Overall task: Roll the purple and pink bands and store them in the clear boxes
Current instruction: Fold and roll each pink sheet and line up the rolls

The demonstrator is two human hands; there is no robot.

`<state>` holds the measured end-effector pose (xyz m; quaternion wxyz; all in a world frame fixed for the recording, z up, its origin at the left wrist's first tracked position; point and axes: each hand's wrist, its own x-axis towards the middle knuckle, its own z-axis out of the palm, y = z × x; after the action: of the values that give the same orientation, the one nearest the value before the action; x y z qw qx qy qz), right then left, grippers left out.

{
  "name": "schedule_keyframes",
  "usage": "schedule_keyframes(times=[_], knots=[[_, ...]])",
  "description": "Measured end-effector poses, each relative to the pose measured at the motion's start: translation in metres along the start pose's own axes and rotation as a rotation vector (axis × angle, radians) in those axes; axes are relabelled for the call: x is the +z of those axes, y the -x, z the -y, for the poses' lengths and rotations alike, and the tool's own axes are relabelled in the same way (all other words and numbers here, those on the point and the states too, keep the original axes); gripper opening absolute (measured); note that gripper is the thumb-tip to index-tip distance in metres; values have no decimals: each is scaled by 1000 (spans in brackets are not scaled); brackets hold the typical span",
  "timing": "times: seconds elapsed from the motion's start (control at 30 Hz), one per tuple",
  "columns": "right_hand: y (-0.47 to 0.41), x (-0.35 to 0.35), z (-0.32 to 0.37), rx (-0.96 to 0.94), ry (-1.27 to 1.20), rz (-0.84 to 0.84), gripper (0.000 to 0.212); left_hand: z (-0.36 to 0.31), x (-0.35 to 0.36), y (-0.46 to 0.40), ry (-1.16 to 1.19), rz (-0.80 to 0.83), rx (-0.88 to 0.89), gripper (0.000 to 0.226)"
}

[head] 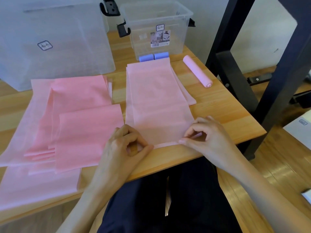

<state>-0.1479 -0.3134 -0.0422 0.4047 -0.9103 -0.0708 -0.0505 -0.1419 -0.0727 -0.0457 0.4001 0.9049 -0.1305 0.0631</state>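
A long pale pink band [156,101] lies flat down the middle of the wooden table [223,113]. Its near end is turned over into a thin roll at the table's front edge. My left hand [124,145] pinches the left end of that roll, and my right hand [205,132] pinches the right end. A finished pink roll [197,71] lies at the right. Two purple rolls [153,57] sit against the small clear box [156,27]. A large clear box [50,41] stands at the back left.
A pile of unrolled pink bands [67,125] covers the left half of the table and hangs over its front edge. A black metal frame [252,64] stands close on the right. My lap in dark trousers is under the table's front edge.
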Motion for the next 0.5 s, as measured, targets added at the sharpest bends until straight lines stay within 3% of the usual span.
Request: schedule_keyframes(times=[0.17, 0.37, 0.5], knots=[[4, 5, -3, -12, -45, -67, 16, 1, -1, 1, -7, -3, 65, 17], [11, 6, -7, -123, -49, -79, 16, 8, 5, 3, -163, 10, 339, 25], [10, 8, -9, -360, 239, -161, 14, 7, 7, 5, -230, -24, 411, 29]])
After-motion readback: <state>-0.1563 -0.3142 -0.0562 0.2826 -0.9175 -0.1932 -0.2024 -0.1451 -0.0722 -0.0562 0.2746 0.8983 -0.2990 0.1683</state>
